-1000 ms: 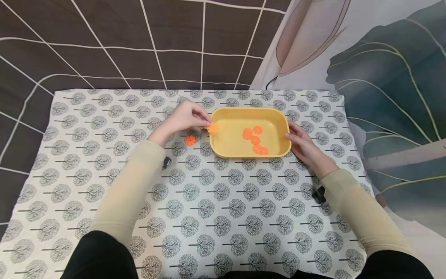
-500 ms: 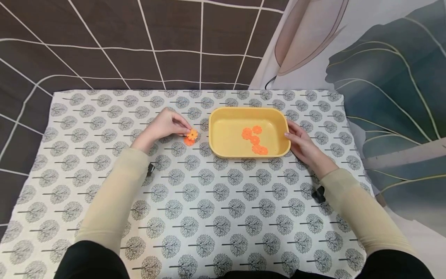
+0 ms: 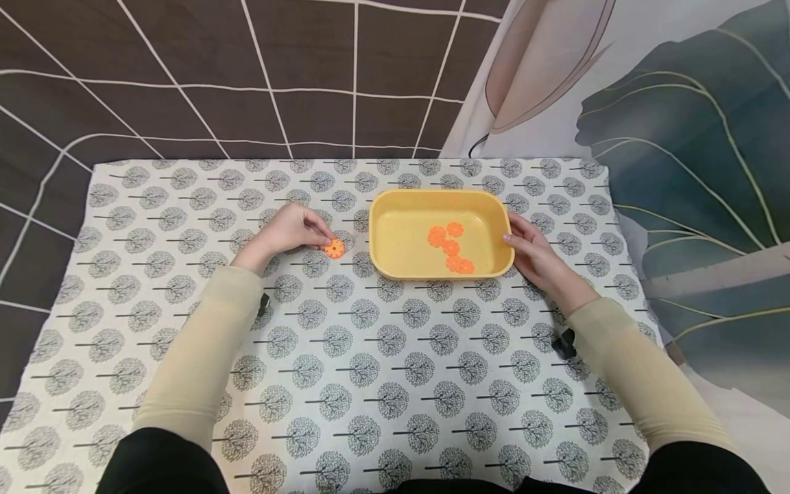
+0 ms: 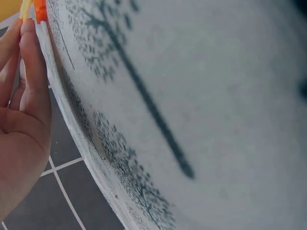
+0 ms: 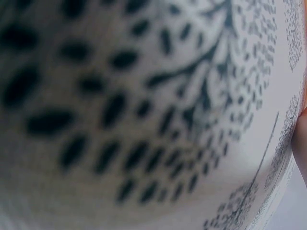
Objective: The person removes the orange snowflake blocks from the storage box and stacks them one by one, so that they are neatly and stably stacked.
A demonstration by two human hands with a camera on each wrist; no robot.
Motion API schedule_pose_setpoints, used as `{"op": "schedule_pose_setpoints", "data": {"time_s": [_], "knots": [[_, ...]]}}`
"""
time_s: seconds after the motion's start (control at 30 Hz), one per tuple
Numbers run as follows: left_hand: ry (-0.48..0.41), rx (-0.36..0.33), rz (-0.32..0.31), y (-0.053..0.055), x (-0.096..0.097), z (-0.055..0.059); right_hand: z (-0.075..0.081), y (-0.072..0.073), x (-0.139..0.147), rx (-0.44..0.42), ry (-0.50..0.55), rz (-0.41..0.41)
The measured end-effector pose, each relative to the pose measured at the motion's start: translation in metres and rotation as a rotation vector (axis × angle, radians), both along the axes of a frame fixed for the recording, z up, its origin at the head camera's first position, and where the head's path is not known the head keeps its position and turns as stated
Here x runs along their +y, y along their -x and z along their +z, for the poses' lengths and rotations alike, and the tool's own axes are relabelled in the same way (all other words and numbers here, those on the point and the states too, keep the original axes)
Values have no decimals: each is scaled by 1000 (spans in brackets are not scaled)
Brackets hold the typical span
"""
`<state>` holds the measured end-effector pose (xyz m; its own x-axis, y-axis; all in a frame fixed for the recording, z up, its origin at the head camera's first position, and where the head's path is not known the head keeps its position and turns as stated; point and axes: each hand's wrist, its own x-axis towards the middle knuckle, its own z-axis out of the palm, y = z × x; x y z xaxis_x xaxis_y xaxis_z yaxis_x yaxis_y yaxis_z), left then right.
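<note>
My left hand (image 3: 289, 232) pinches a light-orange flower-shaped piece (image 4: 26, 8) between thumb and fingertips. A darker orange flower piece (image 4: 40, 11) lies right beside it on the cloth; from the head view the two overlap, and I cannot tell whether they touch. To the right stands a yellow rectangular tub (image 3: 395, 269). Several orange flower pieces (image 3: 452, 248) lie on its floor, right of the middle. My right hand (image 3: 535, 252) grips the tub's right end, thumb at the rim, with its other fingers partly hidden behind the wall.
A white cloth with grey tree prints (image 3: 370, 370) covers the table. Behind it hangs a dark curtain with white grid lines (image 3: 308, 68). A leaf-patterned curtain (image 3: 697, 171) hangs on the right. Small black devices (image 3: 564, 344) sit at the wrists.
My left hand has moved left from the tub's left rim with the light-orange flower piece and come down onto the orange flower piece on the cloth. The right hand has stayed on the tub.
</note>
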<state>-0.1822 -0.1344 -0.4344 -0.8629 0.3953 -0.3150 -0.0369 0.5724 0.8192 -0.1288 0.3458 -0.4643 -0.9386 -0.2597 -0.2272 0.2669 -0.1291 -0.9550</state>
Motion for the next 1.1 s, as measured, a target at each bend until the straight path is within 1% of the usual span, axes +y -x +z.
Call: {"op": "schedule_pose_setpoints", "data": {"time_s": [0.1, 0.3, 0.53, 0.83, 1.1], "knots": [[19, 17, -4, 1, 0, -1, 1, 0, -1, -2, -2, -7], [43, 26, -15, 2, -1, -3, 0, 0, -1, -9, 23, -12], [78, 39, -39, 2, 1, -2, 0, 0, -2, -19, 14, -19], [76, 41, -44, 1, 2, -3, 1, 0, -1, -14, -18, -16], [61, 43, -38, 2, 0, -4, 1, 1, -1, -20, -3, -13]]}}
